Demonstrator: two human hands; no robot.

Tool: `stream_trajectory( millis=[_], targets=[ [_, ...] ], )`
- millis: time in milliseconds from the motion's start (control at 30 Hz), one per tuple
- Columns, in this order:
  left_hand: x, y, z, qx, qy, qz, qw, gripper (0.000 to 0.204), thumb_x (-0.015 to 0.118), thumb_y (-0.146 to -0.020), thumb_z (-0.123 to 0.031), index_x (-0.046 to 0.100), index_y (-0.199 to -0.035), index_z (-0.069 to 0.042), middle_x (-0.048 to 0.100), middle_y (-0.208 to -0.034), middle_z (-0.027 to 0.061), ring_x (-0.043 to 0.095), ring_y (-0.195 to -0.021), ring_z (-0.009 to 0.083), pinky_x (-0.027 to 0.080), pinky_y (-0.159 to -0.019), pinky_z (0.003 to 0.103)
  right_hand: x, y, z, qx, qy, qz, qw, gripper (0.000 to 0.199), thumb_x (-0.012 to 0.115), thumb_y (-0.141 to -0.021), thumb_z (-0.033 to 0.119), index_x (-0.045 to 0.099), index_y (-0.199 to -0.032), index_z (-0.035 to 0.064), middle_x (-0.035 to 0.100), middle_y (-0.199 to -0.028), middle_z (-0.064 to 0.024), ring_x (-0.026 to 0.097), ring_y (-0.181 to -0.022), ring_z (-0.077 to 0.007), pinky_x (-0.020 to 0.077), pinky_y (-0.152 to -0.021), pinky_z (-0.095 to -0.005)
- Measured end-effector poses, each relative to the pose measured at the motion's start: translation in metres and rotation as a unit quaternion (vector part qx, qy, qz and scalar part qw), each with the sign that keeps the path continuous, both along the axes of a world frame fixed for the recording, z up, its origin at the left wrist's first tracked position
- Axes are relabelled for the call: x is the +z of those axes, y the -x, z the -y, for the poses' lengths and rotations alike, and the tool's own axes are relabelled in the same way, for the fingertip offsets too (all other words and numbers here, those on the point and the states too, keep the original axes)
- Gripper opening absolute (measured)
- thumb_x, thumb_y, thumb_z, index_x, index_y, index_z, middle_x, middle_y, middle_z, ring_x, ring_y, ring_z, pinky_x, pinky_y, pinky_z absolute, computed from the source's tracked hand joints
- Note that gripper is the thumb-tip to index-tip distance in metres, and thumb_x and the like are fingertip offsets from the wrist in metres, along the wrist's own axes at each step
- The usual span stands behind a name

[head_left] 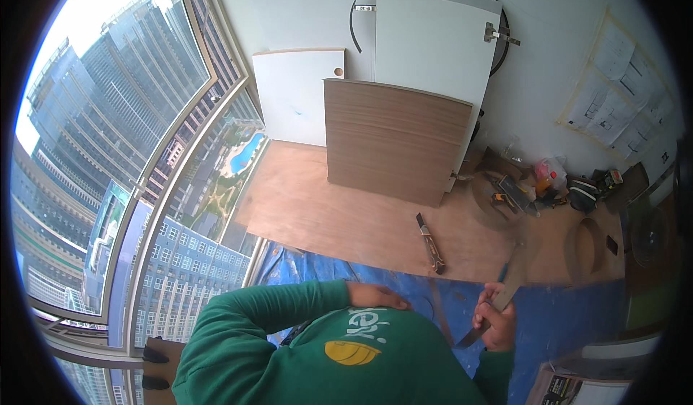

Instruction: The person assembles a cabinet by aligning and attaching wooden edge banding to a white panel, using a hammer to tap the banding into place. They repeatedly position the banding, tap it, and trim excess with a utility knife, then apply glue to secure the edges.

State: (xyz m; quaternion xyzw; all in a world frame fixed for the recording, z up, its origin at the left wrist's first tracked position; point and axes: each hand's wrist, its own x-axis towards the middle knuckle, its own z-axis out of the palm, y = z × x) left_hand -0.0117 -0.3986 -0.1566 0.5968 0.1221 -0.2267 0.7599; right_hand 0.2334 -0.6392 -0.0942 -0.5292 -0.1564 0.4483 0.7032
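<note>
Screening part of a white panel (433, 40): wood-grain panel (393, 138); utility knife (430, 245) on the plywood (346, 203) nearer.
Tool clutter (514, 194) off right, blue sheet (559, 318) nearest. Right hand (497, 320) closed round a brown strip (512, 290), over the sheet beside the green shirt (289, 358); slim blue item (504, 271) at its fingers. Left hand (381, 297) against the shirt, partly hidden: cannot tell how far open.

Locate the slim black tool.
In the head view, right of centre, the slim black tool lies on the wooden board, below the brown panel, left of the right hand.
</note>
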Motion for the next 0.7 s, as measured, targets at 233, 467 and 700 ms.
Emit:
stream_trajectory(
  millis=[233, 467, 700],
  targets=[
    [-0.03, 0.096, -0.098, 0.127, -0.342, 0.041, 0.93, 0.034, 0.057, -0.11, -0.026, 0.07, -0.133, -0.004, 0.074, -0.127, 0.0154, 0.07, -0.117, 0.0251, 0.055, -0.103, 0.039, -0.019, 0.003, -0.033, -0.028, 0.042, -0.074, 0.996, 0.021, 0.071, -0.1, 0.018, 0.058, -0.098, 0.0023, 0.057, -0.069, -0.009, 0.056, -0.058, -0.0196, 0.0458, -0.051, -0.0332],
    [-0.018, 0.184, -0.366, 0.394, -0.466, -0.032, 0.792, 0.045, 0.07, -0.104, -0.043, 0.074, -0.106, 0.001, 0.078, -0.098, 0.0094, 0.072, -0.093, 0.015, 0.057, -0.086, 0.032, -0.055, 0.057, -0.103, -0.073, 0.208, 0.028, 0.975, 0.013, 0.062, -0.102, 0.014, 0.055, -0.105, 0.0032, 0.055, -0.068, -0.0091, 0.056, -0.056, -0.0212, 0.0479, -0.051, -0.0354],
    [0.06, 0.224, -0.678, 0.479, -0.639, 0.057, 0.599, 0.054, 0.072, -0.097, -0.051, 0.073, -0.117, -0.001, 0.076, -0.114, 0.017, 0.072, -0.108, 0.0294, 0.056, -0.097, 0.042, -0.146, 0.097, -0.1, -0.223, 0.326, -0.126, 0.91, 0.017, 0.067, -0.097, 0.012, 0.056, -0.107, 0.0058, 0.055, -0.071, -0.0101, 0.057, -0.057, -0.0249, 0.049, -0.05, -0.0401]
  ],
)
